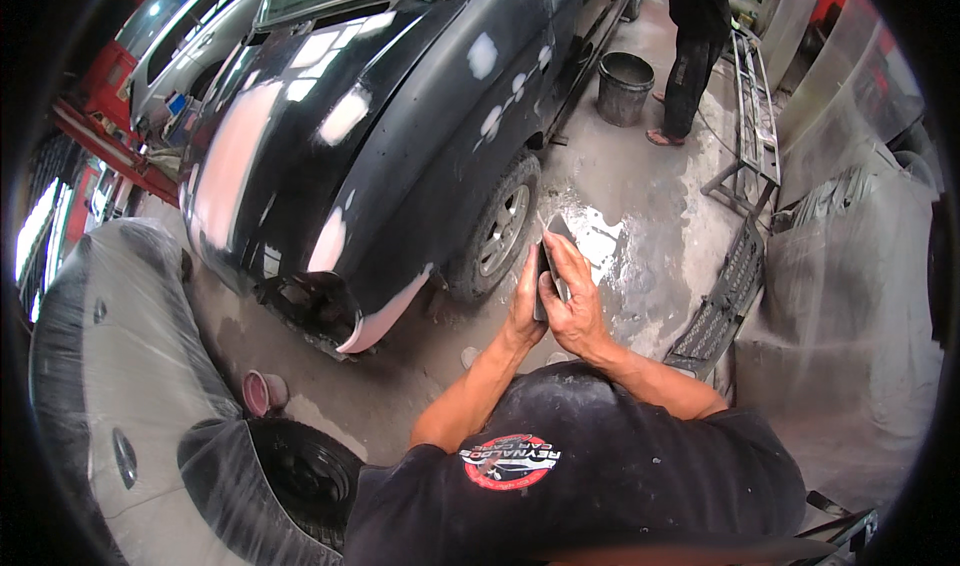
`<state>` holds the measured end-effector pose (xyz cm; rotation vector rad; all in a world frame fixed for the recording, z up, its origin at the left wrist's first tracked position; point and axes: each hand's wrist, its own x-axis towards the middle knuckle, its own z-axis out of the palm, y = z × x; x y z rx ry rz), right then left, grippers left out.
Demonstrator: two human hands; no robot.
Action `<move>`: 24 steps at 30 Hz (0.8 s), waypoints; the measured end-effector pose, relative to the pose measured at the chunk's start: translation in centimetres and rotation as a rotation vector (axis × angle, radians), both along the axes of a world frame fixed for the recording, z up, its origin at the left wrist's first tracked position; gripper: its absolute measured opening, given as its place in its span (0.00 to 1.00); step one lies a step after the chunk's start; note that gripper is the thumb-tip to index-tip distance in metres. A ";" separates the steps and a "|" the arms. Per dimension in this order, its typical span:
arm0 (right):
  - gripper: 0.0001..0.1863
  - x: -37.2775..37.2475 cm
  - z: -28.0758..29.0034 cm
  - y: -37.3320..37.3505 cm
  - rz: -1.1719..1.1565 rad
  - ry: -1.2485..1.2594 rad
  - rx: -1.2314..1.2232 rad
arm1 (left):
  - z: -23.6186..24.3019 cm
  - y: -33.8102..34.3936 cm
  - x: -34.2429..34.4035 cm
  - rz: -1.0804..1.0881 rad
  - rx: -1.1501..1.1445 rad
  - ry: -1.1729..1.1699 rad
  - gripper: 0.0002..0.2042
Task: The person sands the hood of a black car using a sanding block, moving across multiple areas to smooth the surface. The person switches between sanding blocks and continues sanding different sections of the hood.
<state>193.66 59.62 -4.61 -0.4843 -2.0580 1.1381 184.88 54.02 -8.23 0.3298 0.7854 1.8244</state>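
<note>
In front of my chest, my left hand point(526, 304) and my right hand point(573, 301) come together with a dark grey flat sheet point(541, 284) between them. Its kind is hard to make out; it looks like folded sandpaper. The left fingers press along one side, while the right thumb and fingers grip the other. Beyond my hands stands a black car point(420, 116), whose hood and fender carry pink and white filler patches point(240, 156). The car's front wheel point(505, 228) is just past my fingertips. The headlight opening point(305, 306) holds no lamp.
A black bucket point(625, 91) stands beside a person in dark trousers point(692, 66). Wet patches shine on the concrete floor point(640, 216). At right are a metal rack point(745, 116), a perforated ramp point(715, 296) and plastic sheeting point(840, 296). A plastic-covered car point(140, 366) and small pink bucket point(264, 392) are at left.
</note>
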 end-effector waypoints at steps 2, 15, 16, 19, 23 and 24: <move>0.27 -0.7 0.1 0.4 -0.063 -0.024 -0.172 | 0.3 0.0 1.0 0.062 -0.001 0.045 0.30; 0.28 -0.6 -2.4 0.7 0.097 0.085 -0.067 | 2.0 -1.6 -1.4 0.115 0.031 0.205 0.24; 0.27 -0.9 -2.3 1.4 0.030 0.059 -0.035 | 2.0 -2.0 -0.9 0.097 0.096 0.253 0.24; 0.26 -1.4 -1.0 5.9 -0.131 -0.090 -0.397 | 1.7 -2.9 -1.1 -0.002 -0.148 0.602 0.18; 0.29 0.1 -0.6 6.0 0.033 0.127 -0.766 | 0.1 -1.2 -4.1 0.321 0.047 0.190 0.13; 0.30 0.4 -0.8 5.3 0.146 0.074 -0.801 | -0.5 -0.6 -4.7 0.274 0.065 0.110 0.15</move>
